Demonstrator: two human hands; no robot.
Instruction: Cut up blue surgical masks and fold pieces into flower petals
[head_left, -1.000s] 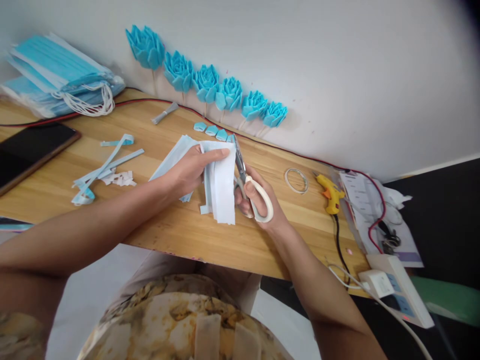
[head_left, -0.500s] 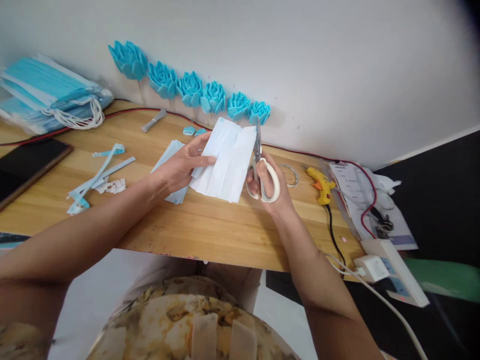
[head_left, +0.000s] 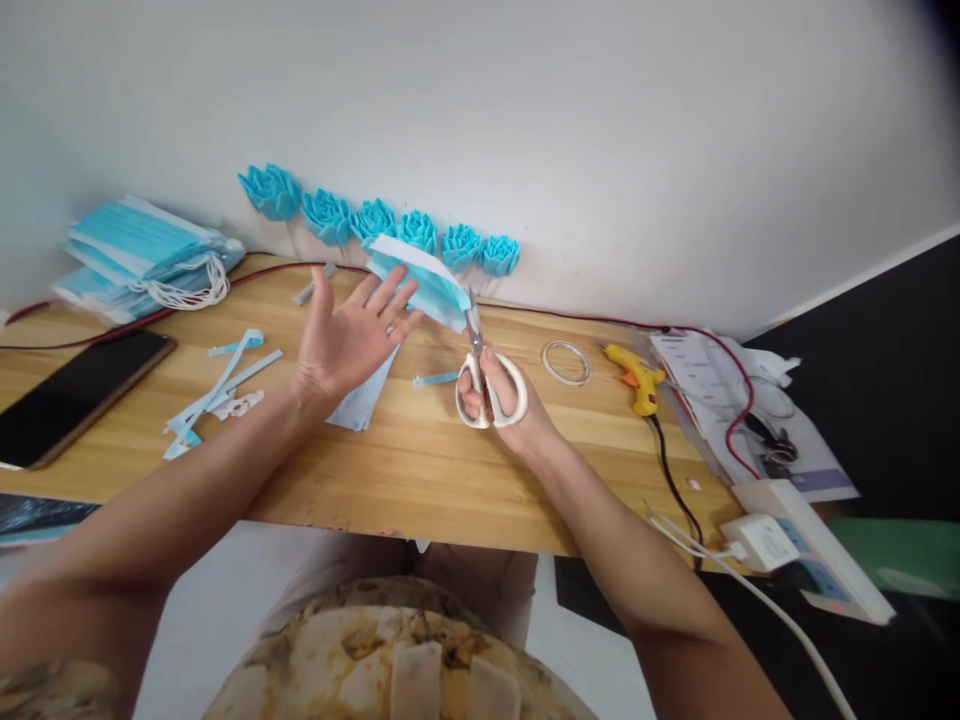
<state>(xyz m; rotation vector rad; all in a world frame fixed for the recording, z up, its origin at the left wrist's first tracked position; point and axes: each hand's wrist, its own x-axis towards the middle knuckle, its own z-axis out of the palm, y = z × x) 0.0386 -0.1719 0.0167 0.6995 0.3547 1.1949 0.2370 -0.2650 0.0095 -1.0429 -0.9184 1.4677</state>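
Note:
My right hand (head_left: pixel 499 405) grips white-handled scissors (head_left: pixel 487 385), blades pointing up and away. A blue and white face mask piece (head_left: pixel 420 275) hangs at the blade tips, above the wooden table (head_left: pixel 420 470). My left hand (head_left: pixel 349 335) is open, palm up, fingers spread, just left of the mask and touching or nearly touching its edge. Under that hand lies a cut pale blue mask sheet (head_left: pixel 367 395). A thin blue strip (head_left: pixel 435 379) lies beside the scissors.
Blue mask flowers (head_left: pixel 375 220) line the wall. A stack of masks (head_left: pixel 142 255) sits far left, a phone (head_left: pixel 75 395) near it, cut strips (head_left: pixel 217 385) between. To the right are a tape ring (head_left: pixel 568 361), yellow glue gun (head_left: pixel 634 375), papers and a power strip (head_left: pixel 814 555).
My left hand let go of the mask and opened its fingers. The mask now hangs at the scissor blades, and a thin strip lies on the table. The view tilted upward.

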